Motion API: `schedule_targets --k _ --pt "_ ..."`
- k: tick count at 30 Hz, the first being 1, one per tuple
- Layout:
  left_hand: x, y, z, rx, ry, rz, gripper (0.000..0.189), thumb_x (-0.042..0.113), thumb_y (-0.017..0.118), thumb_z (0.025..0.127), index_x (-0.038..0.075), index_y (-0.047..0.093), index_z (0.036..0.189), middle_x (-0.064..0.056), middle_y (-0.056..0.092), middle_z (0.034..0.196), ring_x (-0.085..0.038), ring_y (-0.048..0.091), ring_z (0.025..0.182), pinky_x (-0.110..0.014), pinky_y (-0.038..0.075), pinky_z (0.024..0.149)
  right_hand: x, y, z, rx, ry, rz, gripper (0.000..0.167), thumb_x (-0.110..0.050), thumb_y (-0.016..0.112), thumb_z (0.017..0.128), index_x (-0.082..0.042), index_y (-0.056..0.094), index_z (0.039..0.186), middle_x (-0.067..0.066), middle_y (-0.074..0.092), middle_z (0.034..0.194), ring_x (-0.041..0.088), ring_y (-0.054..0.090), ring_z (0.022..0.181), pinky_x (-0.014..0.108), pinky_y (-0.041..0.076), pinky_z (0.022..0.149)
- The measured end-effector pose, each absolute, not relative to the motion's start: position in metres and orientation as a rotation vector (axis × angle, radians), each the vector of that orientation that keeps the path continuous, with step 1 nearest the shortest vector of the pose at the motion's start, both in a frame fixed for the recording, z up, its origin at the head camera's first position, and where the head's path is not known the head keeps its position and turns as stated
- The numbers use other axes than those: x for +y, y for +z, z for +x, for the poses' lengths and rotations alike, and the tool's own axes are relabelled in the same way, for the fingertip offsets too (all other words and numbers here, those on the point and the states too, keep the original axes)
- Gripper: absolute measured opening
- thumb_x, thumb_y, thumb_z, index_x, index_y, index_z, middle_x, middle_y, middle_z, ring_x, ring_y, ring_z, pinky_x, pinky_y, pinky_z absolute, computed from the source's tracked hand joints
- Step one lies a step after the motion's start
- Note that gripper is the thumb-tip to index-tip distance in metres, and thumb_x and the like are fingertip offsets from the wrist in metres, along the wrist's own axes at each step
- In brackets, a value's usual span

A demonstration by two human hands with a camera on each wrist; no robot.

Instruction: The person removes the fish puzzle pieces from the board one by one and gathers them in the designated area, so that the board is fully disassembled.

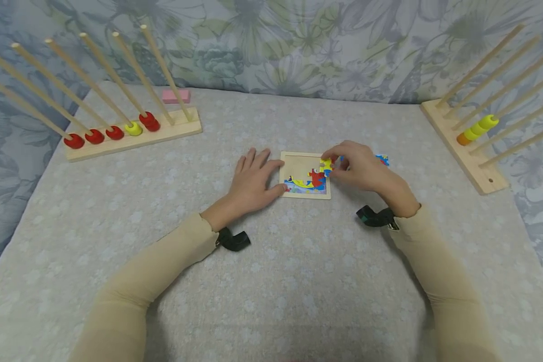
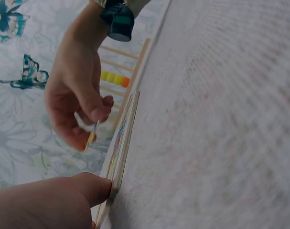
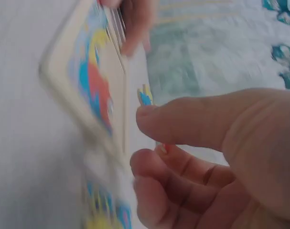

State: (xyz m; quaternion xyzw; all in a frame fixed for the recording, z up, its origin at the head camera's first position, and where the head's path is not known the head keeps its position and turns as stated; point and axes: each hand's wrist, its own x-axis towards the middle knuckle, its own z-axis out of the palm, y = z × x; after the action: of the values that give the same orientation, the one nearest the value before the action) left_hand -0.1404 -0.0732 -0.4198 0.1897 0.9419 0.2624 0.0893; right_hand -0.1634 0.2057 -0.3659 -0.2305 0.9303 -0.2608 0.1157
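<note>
A small wooden puzzle board [image 1: 298, 165] lies on the table, its lower part filled with joined pieces [image 1: 315, 180] in red, yellow and blue. My left hand [image 1: 252, 185] rests at the board's left edge with fingers spread, the thumb and a finger touching the rim. Over the board's right side, my right hand [image 1: 362, 167] pinches a yellow and blue puzzle piece [image 1: 327, 165] between thumb and fingers. The left wrist view shows this piece [image 2: 91, 137] tilted above the board. Beyond the right hand lie loose puzzle pieces [image 1: 382, 159], partly hidden by it.
To the left stands a wooden peg rack [image 1: 133, 141] with red and yellow beads. Another peg rack [image 1: 475, 161] at the right carries yellow and orange beads. A pink block [image 1: 176, 96] lies behind the left rack. Patterned fabric [image 1: 298, 50] backs the table.
</note>
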Motion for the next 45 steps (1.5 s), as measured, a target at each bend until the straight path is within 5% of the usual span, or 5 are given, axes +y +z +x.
schedule_targets --k 13,45 --pt "-0.072 -0.418 -0.138 2.807 0.789 0.560 0.059 0.043 0.061 0.095 0.018 0.052 0.147 -0.017 0.026 0.168 -0.045 0.007 0.158 -0.064 0.005 0.125 0.278 -0.366 -0.144 2.850 -0.600 -0.528 0.036 0.000 0.071 0.089 0.003 0.069 0.124 0.022 0.067 0.113 0.029 0.063 0.085 0.039 0.049 0.075" --pt "-0.072 -0.417 -0.139 2.819 0.768 0.557 0.059 0.043 0.061 0.095 0.018 0.052 0.148 -0.016 0.026 0.168 -0.044 0.007 0.159 -0.063 0.006 0.126 0.279 -0.380 -0.144 2.875 -0.610 -0.599 0.029 0.005 0.070 0.086 0.000 0.075 0.114 0.018 0.064 0.096 0.027 0.064 0.078 0.037 0.048 0.070"
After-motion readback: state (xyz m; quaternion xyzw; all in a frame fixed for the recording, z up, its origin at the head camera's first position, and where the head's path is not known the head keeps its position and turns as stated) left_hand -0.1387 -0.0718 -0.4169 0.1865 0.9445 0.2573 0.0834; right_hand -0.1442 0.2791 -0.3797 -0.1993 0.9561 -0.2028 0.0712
